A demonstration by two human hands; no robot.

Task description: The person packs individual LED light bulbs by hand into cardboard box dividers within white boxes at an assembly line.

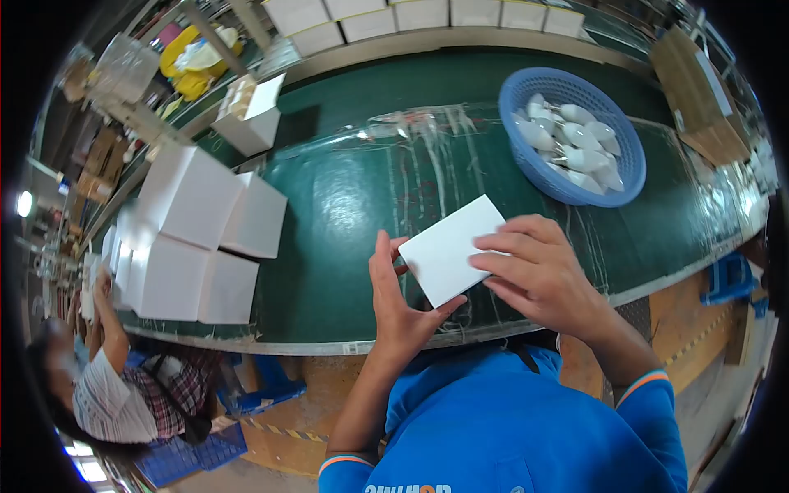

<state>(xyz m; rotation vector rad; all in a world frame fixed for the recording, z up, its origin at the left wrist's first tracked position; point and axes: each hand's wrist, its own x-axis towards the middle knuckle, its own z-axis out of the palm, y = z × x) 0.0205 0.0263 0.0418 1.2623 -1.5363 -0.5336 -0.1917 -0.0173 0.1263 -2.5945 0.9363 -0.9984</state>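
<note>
A small white box (pixel 448 251) is between my hands, above the green work surface near its front edge. My left hand (pixel 399 308) grips its left side, with the thumb along the lower edge and the fingers behind the far left corner. On the right side, the fingers of my right hand (pixel 538 271) lie bent over the box's top face and edge. Beyond my right hand stands a blue plastic basket (pixel 511 144) holding several white light bulbs (pixel 579 140).
Stacked white boxes (pixel 185 238) stand at the left, and an open white box (pixel 251 119) sits farther back. A brown cardboard box (pixel 699 99) is at the far right. More white boxes (pixel 419 15) line a back ledge. Another person (pixel 123 386) works at the left.
</note>
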